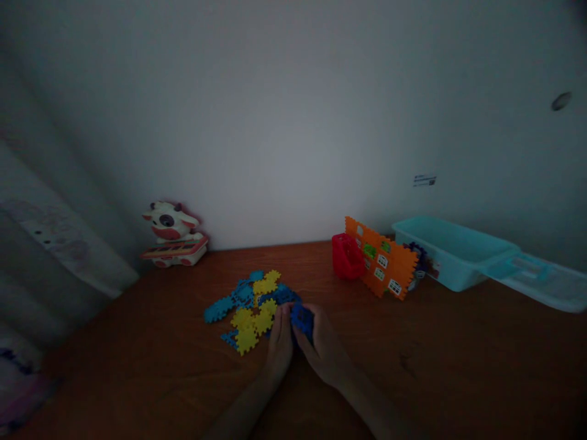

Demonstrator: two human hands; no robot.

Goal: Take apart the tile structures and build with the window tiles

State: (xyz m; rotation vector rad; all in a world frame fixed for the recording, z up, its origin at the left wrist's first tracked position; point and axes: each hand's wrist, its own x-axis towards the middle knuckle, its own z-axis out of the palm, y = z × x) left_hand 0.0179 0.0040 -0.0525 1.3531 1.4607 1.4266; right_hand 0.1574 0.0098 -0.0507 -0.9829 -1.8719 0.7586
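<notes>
Between my two hands, low over the middle of the table, is a dark blue toothed building piece (302,320). My right hand (324,347) wraps around its right side, closed on it with the thumb across the near face. My left hand (280,341) presses against the piece's left side, fingers together. Just left of my hands lies a loose pile of yellow toothed pieces (246,337) and blue toothed pieces (219,310). How the held piece is built is too dark to make out.
At the right stand an orange panel with windows (389,263), a red toy part (346,258) and an open light-blue bin (458,263) with a translucent lid (545,284). A cow toy keyboard (177,235) sits at the back left. A white wall (293,122) rises behind the wooden table (160,366).
</notes>
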